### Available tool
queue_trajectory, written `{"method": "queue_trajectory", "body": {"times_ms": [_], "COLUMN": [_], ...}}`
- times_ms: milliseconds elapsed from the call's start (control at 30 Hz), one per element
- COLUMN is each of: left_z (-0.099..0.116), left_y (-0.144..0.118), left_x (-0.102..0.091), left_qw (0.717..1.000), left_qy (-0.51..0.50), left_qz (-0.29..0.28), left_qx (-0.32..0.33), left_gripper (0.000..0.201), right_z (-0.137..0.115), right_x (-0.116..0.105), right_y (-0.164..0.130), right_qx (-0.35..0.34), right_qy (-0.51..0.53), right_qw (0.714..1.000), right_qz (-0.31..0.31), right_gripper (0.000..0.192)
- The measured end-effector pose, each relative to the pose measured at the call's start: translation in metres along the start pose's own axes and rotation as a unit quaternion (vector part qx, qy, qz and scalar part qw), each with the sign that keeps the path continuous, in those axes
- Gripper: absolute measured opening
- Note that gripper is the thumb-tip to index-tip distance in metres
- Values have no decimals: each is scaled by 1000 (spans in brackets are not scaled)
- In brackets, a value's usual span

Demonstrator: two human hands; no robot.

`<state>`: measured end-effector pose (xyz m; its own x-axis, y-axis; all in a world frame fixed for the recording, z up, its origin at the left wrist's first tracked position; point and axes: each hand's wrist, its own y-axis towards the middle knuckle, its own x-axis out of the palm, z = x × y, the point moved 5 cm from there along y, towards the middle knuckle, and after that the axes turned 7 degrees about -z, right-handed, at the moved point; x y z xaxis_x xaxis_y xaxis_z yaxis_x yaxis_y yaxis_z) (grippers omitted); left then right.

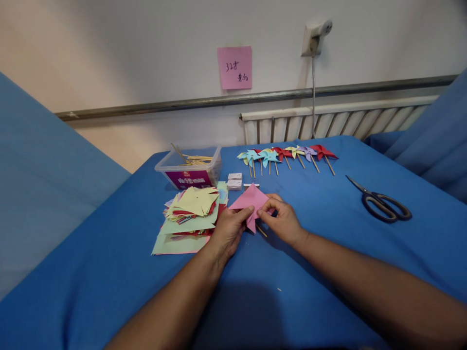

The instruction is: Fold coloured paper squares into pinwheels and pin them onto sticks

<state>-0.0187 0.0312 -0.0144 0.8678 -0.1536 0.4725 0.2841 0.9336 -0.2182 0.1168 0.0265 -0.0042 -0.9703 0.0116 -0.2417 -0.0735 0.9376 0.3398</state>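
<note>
Between my two hands, a square of pink paper (251,197) with cut corners is held above the blue cloth. My left hand (233,223) pinches its left side, the thumb lying on top near the middle. At the paper's right side, the fingers of my right hand (282,218) are closed on a corner. A thin wooden stick (261,230) juts out below the paper; its upper end is hidden. Left of my hands lies a stack of cut paper squares (195,201) in yellow, green and red.
Several finished pinwheels (270,156) lie in a row at the back. A clear plastic tub (188,176) of sticks stands back left, with small white boxes (234,182) beside it. Black-handled scissors (381,201) lie at the right. Blue cloth (314,296) covers the table.
</note>
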Motion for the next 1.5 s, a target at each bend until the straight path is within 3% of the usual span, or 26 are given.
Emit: {"method": "queue_trajectory", "body": {"times_ms": [500, 900, 1000, 1133, 1333, 1500], "left_z": [0, 2, 2, 1, 10, 17], "left_y": [1, 1, 0, 0, -3, -6], "left_x": [0, -4, -4, -4, 6, 9], "left_qw": [1000, 995, 994, 991, 984, 969], "left_qy": [11, 95, 108, 130, 174, 244], "left_qz": [6, 26, 19, 10, -20, -35], "left_qx": [1, 20, 12, 8, 18, 23], "left_gripper": [33, 30, 30, 26, 31, 35], "right_z": [4, 4, 9, 21, 20, 19], "right_x": [1, 2, 0, -3, 6, 7], "right_y": [1, 0, 2, 5, 7, 4], "right_qx": [3, 13, 25, 89, 155, 160], "right_qy": [-3, 5, 73, 231, 370, 352], "right_qw": [1000, 1000, 997, 968, 913, 914], "right_qz": [-9, -22, 3, 36, -74, -122], "right_gripper": [15, 16, 11, 42, 45, 42]}}
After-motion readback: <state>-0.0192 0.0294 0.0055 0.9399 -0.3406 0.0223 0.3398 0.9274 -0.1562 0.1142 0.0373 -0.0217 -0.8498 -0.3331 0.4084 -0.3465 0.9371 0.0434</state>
